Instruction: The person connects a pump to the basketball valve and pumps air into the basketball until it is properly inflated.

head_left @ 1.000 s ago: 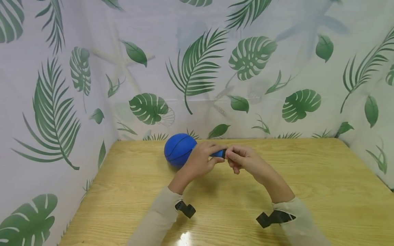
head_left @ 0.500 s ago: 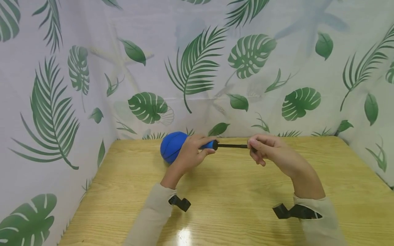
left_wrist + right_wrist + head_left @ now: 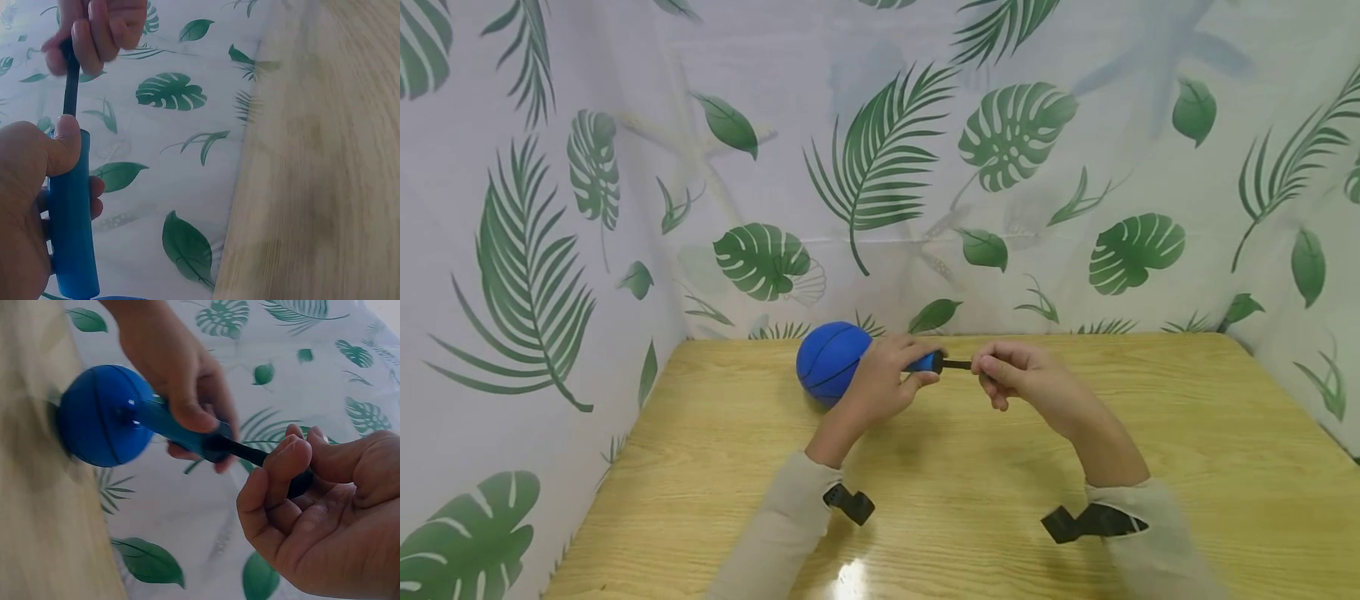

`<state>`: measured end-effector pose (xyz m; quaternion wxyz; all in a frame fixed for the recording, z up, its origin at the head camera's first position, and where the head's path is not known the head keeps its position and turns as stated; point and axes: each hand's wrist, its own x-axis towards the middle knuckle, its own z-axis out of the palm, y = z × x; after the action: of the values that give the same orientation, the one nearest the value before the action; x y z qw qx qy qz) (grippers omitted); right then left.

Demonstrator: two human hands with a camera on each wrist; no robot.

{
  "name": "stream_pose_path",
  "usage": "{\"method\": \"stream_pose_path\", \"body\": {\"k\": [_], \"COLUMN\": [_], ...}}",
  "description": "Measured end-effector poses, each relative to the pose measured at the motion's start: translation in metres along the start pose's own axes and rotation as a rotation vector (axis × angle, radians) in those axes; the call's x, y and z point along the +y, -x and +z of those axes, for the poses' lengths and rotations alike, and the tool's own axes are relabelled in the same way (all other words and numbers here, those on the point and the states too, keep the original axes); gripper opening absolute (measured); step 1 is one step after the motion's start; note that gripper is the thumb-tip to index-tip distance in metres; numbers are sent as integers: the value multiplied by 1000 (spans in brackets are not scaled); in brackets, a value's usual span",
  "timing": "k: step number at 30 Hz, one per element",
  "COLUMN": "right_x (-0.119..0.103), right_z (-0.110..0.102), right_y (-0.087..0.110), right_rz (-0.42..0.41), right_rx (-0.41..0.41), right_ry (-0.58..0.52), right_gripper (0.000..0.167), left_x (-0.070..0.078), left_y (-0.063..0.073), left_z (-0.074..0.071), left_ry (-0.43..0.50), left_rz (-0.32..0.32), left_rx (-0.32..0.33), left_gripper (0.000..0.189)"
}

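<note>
A blue hand pump lies level, its near end against a blue ball with black seam lines. My left hand grips the pump's barrel, thumb along one side and fingers round the other. From the black end cap a black rod sticks out part of the way. The right hand holds the end of that rod between thumb and curled fingers, hiding most of the handle. In the right wrist view the ball rests on the table beside the barrel's tip.
The wood-grain table spreads under both arms. White cloth with green leaf prints hangs behind the table and along its left side. A small black camera mount sits on each wrist.
The right hand first drew the rod out to the right, then moved back left, so less of it shows now. My left hand and the ball shifted slightly left and back.
</note>
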<state>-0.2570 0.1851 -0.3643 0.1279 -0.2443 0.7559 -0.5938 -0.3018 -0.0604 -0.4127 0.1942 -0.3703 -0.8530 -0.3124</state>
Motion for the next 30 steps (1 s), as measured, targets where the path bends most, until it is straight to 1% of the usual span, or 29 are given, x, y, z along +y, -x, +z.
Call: {"method": "stream_pose_path", "body": {"k": [3,8,12,15,18,21,23,25,28,30], "right_x": [7,16,16,14,11,6,2,-2,-9,-13], "right_z": [11,23,25,22,17,10,3,-5,-16,-22], "right_y": [-7,-12,-12,-12,-10,-7,-3,3,11,16], "right_rz": [50,94,119,127,114,85,70,46,13,-12], "right_rx": [3,20,23,-3,-29,-40,-45,-43,-16,-1], "right_ry": [-14,4,42,65,68,64,66,71,78,79], "right_gripper": [24,28,30,28,24,23,23,25,27,29], "left_x": [3,9,11,10,8,5,2,-1,-6,-7], "left_y": [1,5,6,6,4,2,1,1,1,1], "left_z": [7,16,16,14,10,5,1,-4,-11,-15], "left_ry": [-27,-86,-99,-76,-13,46,68,64,55,50], "left_rz": [24,57,49,27,-10,-47,-64,-81,-108,-123], "left_rx": [-12,-38,-49,-81,-114,-123,-119,-103,-71,-66], "left_gripper": [34,36,37,38,38,37,37,39,41,43]}}
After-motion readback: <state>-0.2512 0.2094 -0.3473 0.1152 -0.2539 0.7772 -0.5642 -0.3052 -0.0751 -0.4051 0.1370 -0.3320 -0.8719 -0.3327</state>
